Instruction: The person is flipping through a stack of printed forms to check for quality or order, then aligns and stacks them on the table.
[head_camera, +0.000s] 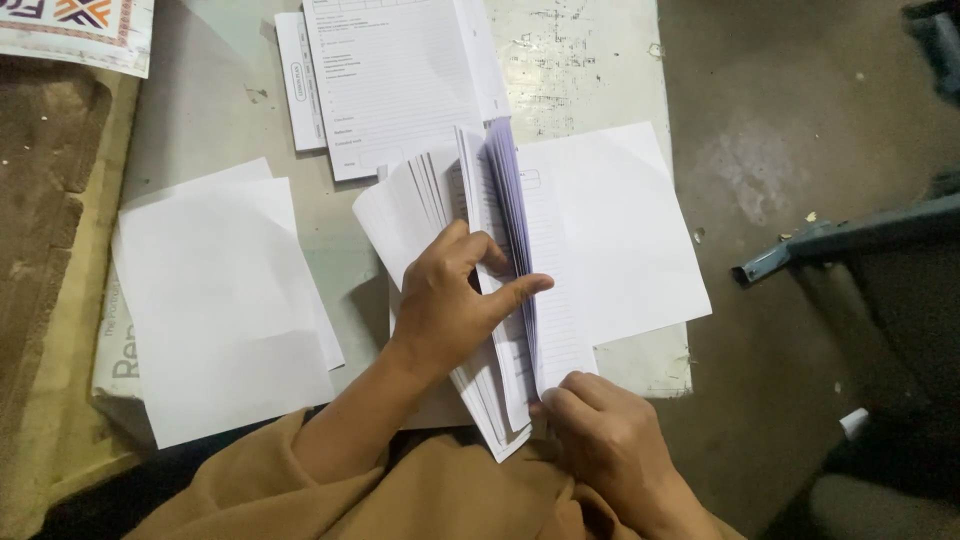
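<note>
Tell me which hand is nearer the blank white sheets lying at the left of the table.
Left. The left hand grips the fanned paper stack just right of the blank sheets; the right hand pinches the stack's bottom edge, farther right.

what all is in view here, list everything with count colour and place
stack of printed sheets: one, white, middle of the table, fanned open under both hands
blank sheets: a few overlapping, white, left part of the table
blank sheet: one, white, right of the fanned stack
printed forms: a small pile, white, far edge of the table
patterned sheet: one, white with an orange and dark design, far left corner
table: one, pale grey, scuffed
metal bar: one, blue-grey, right side over the floor
sleeves: tan, bottom edge
left hand: holding the fanned sheets apart
right hand: pinching the stack's near edge
</note>
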